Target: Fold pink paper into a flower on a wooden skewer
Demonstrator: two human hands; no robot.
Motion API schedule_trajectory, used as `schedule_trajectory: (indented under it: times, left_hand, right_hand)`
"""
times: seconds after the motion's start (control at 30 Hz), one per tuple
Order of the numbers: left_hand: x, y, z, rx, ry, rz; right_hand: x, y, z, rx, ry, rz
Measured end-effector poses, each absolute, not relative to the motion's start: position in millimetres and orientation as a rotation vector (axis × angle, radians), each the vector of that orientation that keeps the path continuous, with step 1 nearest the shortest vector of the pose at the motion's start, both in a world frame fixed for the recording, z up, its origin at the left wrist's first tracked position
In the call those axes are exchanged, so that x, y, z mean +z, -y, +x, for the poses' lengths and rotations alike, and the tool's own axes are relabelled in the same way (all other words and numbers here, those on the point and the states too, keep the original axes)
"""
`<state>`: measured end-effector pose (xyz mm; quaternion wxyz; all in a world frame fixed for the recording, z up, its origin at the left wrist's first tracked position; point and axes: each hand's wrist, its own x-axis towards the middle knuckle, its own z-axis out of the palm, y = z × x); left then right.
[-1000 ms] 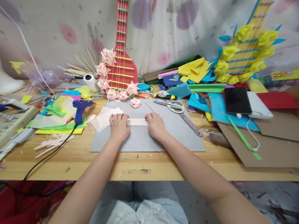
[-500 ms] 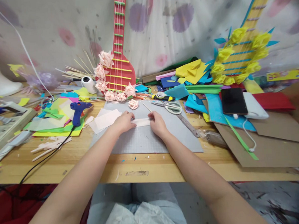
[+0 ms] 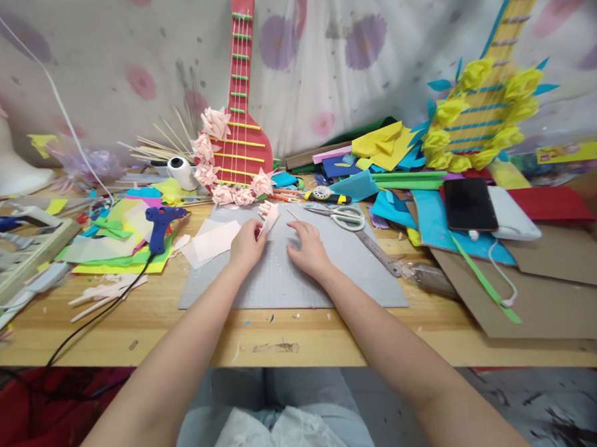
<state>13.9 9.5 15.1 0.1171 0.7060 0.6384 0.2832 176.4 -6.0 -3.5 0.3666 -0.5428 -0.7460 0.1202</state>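
My left hand [image 3: 248, 243] pinches a small strip of pale pink paper [image 3: 270, 219], tilted up over the grey cutting mat [image 3: 282, 284]. My right hand [image 3: 307, 244] is apart from the strip, its fingers spread just above the mat with nothing in them. A thin stick [image 3: 292, 214] lies just beyond the right fingertips. Behind the strip a pink paper rose [image 3: 266, 208] is partly hidden. Sheets of pale pink paper [image 3: 214, 241] lie left of my left hand. Scissors [image 3: 345, 217] with pale handles rest on the mat to the right.
A red paper-flowered instrument model [image 3: 244, 143] stands behind the mat, a yellow one [image 3: 478, 117] at right. A blue glue gun [image 3: 159, 227] lies on coloured paper at left, its cord trailing forward. A metal ruler [image 3: 377, 251], phone [image 3: 470, 204] and brown cardboard [image 3: 543, 304] lie rightward.
Both hands held the strip flat on the mat. Now my right hand has let go and opened, while my left keeps the strip, which has turned upward. The view has shifted slightly.
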Motion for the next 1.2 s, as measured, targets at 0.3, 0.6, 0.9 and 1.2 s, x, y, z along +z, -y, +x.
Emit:
schedule_trajectory:
  times: [0.3,0.6,0.9,1.2]
  left_hand:
    - [9,0,9,0.97,-1.753,1.979]
    - [5,5,10,0.911,-1.632,2.101]
    - [7,10,11,0.831,-1.444,2.465]
    - [5,9,10,0.762,-1.533,2.448]
  right_hand:
    - [-9,1,180,0.415,1.884,-1.457]
    - [-4,7,175,0.342,2.017,-1.31]
    - [-2,7,171,0.426,2.028,-1.227]
    - [2,12,170,0.442,2.063,-1.26]
